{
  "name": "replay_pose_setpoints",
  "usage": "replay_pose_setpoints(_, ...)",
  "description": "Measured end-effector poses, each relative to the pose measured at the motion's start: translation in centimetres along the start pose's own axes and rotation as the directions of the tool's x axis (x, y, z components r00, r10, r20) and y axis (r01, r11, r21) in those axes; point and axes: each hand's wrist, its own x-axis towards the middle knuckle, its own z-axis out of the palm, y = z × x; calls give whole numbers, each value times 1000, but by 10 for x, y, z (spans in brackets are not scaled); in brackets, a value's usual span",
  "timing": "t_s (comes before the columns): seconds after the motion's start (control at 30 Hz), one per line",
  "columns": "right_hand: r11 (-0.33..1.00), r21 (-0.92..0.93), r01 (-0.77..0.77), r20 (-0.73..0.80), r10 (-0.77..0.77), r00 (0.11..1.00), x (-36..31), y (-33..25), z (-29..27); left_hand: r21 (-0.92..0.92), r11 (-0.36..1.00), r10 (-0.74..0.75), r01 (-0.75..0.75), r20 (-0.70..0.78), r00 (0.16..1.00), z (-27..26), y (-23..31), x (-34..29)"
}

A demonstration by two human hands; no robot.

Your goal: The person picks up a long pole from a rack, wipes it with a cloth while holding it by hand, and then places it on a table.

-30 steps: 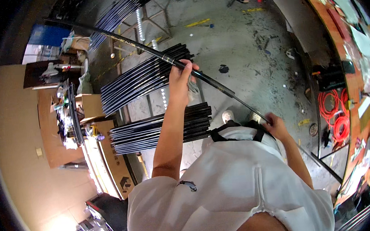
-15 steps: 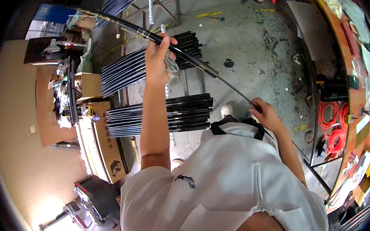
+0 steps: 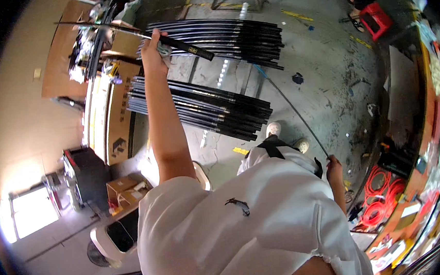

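Note:
My left hand (image 3: 152, 57), stretched far forward, is closed around a dark tapered tube (image 3: 187, 47) that looks like a fishing rod section. A greyish crumpled cloth (image 3: 163, 50) is pinched in the same hand against it. The tube's thick black end points right; its thin end reaches left past the boxes. Low on the right, my right hand (image 3: 334, 168) grips the near end of a long thin rod (image 3: 296, 107). That rod slants away to a bluish far end, apart from the tube. My right fingers are partly hidden.
Two rows of black rods (image 3: 253, 37) lie on a metal rack ahead. A cardboard box (image 3: 120, 114) stands left. At right are coiled red hoses (image 3: 378, 205) and a cluttered bench (image 3: 426, 136). A person's leg shows by a red stool (image 3: 376, 20).
The thin rod has come out of the tube's thick end, and my right hand has drawn back with it. My left hand has shifted left with the tube. The whole view has turned.

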Motion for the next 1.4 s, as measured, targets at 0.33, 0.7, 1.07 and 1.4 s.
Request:
replay_pose_setpoints(0.33,989,-147,0,95,14,995,28,101,14,82,951,-257,297,-322,911,-111,-197,-87)
replay_pose_setpoints(0.7,969,189,-161,126,138,982,39,51,-37,74,837,-466,543,-425,776,-78,-363,-178)
replay_pose_setpoints(1.07,910,-414,-3,159,76,984,51,189,-56,397,597,-497,697,-500,709,-67,-409,-175)
replay_pose_setpoints(1.4,962,-178,207,258,-158,953,17,34,-60,563,222,-631,796,-540,558,-60,-355,-144)
